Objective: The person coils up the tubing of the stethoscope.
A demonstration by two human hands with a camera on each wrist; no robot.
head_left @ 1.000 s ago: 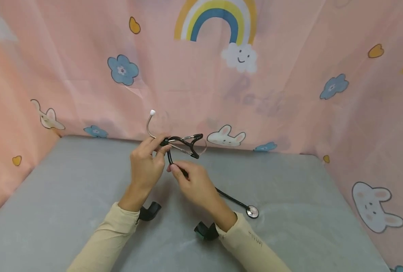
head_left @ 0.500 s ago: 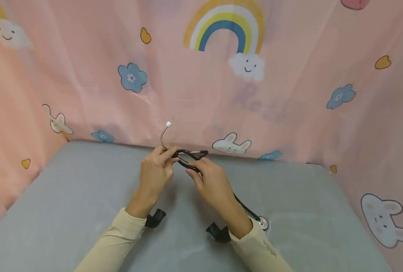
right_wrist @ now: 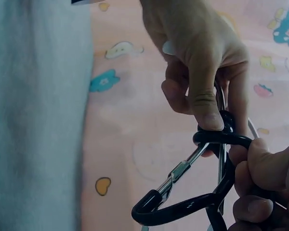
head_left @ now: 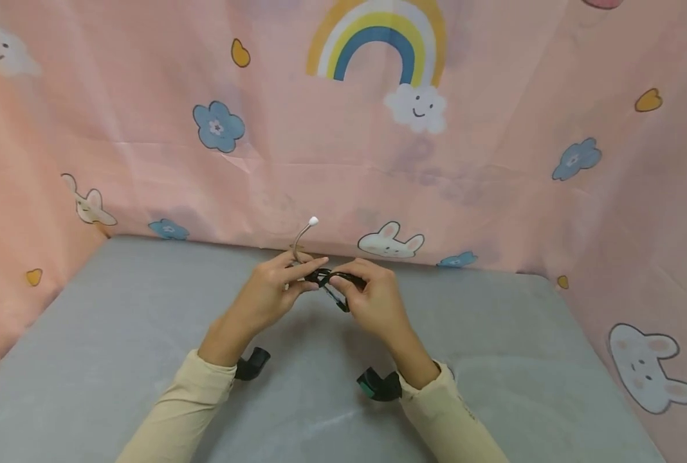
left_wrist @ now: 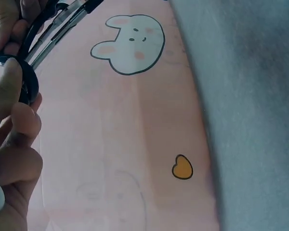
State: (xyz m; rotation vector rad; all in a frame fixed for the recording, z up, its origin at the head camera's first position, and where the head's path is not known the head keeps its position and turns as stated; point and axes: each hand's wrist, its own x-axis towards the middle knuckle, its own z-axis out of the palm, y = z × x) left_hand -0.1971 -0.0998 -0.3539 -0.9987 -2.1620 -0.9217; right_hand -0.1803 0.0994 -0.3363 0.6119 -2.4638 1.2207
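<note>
Both hands hold a stethoscope above the grey table. My left hand pinches its gathered tubes between thumb and fingers. A white ear tip on a curved metal tube sticks up beyond that hand. Just to the right, my right hand pinches the black tubing, which loops across the bundle beneath the left thumb, as the right wrist view shows. The forked black yoke and metal binaural tubes point away from the left hand. The chest piece is almost wholly hidden behind the right sleeve.
The grey table meets a pink printed curtain at the back and both sides. Black mounts, one at the left wrist and one at the right wrist, jut out below the hands.
My right hand has moved up and right, bringing the tubing across the bundle. The stethoscope has turned, its ear tip shifting right and its yoke swinging downward. The chest piece has slipped behind the sleeve.
</note>
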